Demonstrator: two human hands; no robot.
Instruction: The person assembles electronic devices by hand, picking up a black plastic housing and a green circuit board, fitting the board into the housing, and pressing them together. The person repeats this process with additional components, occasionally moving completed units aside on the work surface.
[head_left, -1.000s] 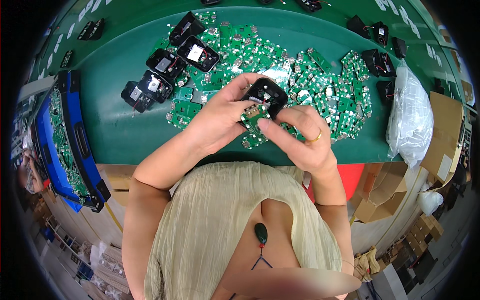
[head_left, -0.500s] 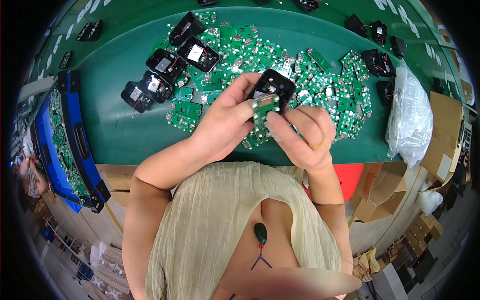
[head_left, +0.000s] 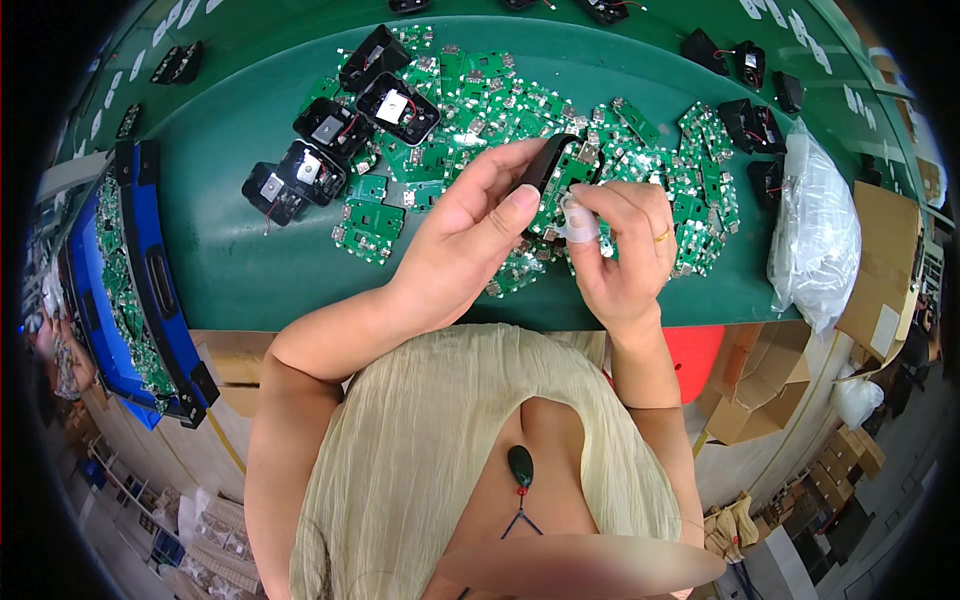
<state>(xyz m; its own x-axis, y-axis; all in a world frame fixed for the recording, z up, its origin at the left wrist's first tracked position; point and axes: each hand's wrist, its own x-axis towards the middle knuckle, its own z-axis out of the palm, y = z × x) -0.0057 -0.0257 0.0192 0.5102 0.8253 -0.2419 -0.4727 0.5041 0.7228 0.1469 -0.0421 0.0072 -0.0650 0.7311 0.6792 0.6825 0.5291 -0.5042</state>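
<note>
Over the near middle of the bench, my left hand is closed around a black plastic housing, tilted up on its side. A green circuit board lies against the housing's open face, and my left thumb rests near its lower edge. Bent at the knuckles, the fingers of my right hand close on the board's right side. A translucent cover is wrapped round one of its fingertips. My fingers partly hide the board, so I cannot tell how far inside the housing it sits.
Loose circuit boards spread across the green bench. Several open black housings stand left, others at far right. A clear plastic bag lies right. A blue bin of boards stands left; a cardboard box is below.
The circuit board has moved from in front of the housing up against its open face. The housing has turned onto its side, and my right hand has shifted slightly up with the board.
</note>
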